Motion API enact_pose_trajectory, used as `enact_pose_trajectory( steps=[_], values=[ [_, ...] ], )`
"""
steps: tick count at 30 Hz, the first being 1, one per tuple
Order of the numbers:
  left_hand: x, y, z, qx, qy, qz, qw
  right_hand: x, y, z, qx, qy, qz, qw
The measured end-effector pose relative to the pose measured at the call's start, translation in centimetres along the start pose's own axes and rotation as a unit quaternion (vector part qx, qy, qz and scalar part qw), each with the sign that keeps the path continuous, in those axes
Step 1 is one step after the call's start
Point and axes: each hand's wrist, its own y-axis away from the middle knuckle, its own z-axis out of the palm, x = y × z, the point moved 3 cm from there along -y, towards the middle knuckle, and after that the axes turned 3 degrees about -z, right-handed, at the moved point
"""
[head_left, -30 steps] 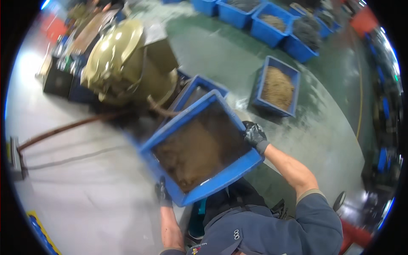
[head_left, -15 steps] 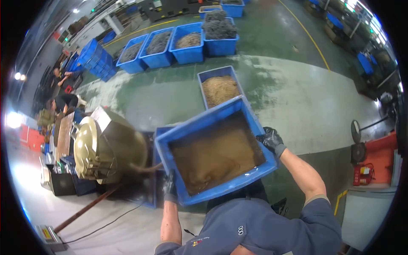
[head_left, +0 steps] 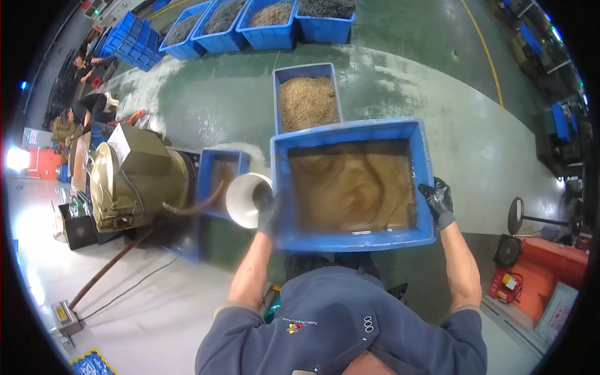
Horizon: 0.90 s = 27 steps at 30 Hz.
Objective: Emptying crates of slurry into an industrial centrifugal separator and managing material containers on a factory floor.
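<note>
I hold a large blue plastic tub (head_left: pixel 356 242) in front of me, one hand at each side. Murky brown water (head_left: pixel 350 187) swirls in it. My right hand (head_left: pixel 439 199), in a black glove, is closed on the right rim. At the left side, my gloved left hand (head_left: pixel 267 215) grips the tub wall; it is blurred and partly hidden. Just beyond that hand shows a white bucket (head_left: pixel 240 206), its mouth toward me. A smaller blue tub (head_left: pixel 242 164) with brownish contents sits on the floor farther left, under the end of a brown hose (head_left: pixel 194 209).
A gold-coloured round machine (head_left: pixel 144 187) stands at left. Straight ahead is a blue tub (head_left: pixel 275 103) of tan granular material. Several filled blue tubs (head_left: pixel 269 36) line the far floor. A pedestal fan (head_left: pixel 515 215) stands at right. Two people work at far left.
The large tub has swung from a slant to nearly square with me and moved right. Its water has shifted. The white bucket has come into sight beside my left hand.
</note>
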Motion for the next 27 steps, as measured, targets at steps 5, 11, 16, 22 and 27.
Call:
enact_pose_trajectory(
  steps=[5,11,16,22,27],
  values=[
    [1.1,-1.7,5.1,-0.010,-0.111,0.169,0.979,4.4,-3.2,-2.7,-0.016,-0.103,0.060,0.993],
    [12.4,1.2,8.3,-0.026,-0.059,-0.147,0.987,7.7,-4.5,-2.8,-0.001,-0.129,0.085,0.988],
    [9.7,-0.5,7.3,-0.047,-0.039,-0.074,0.995,9.0,-5.3,-1.5,-0.010,-0.126,0.052,0.991],
    [6.4,0.5,5.8,-0.027,-0.013,-0.126,0.992,10.1,-6.6,1.0,-0.055,-0.150,0.043,0.986],
    [-0.3,2.9,4.7,0.090,-0.072,0.059,0.992,8.0,-8.1,3.3,-0.098,-0.117,0.001,0.988]
  ],
)
